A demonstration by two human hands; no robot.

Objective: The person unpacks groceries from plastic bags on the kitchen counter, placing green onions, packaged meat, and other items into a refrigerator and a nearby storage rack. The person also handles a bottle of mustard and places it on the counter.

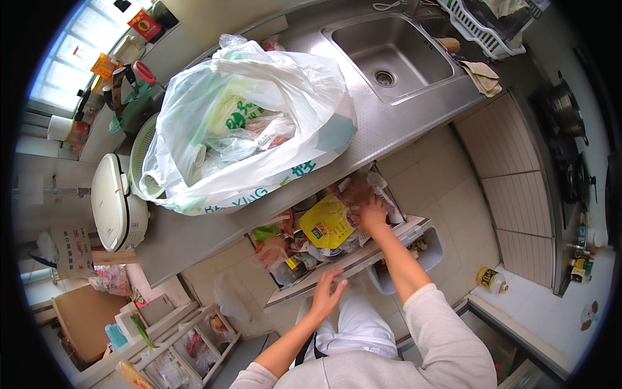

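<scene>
An open drawer (349,262) under the steel counter holds packets, jars and plastic bags. My right hand (371,214) reaches into its right part, over clear plastic packaging beside a yellow packet (326,221); whether the fingers grip something is hidden. My left hand (329,294) is held above the drawer's front edge with fingers apart and nothing in it. On the counter stands a large white plastic shopping bag (320,87), its top open, with bagged food inside. A tied-looking clear bag (277,253) lies at the drawer's left end.
A steel sink (396,53) is set in the counter (384,131), a folded cloth (481,79) near its edge. A white rice cooker (112,204) stands at the left end. A waste bin (435,248) is below the drawer front. An oil bottle (492,279) lies at right.
</scene>
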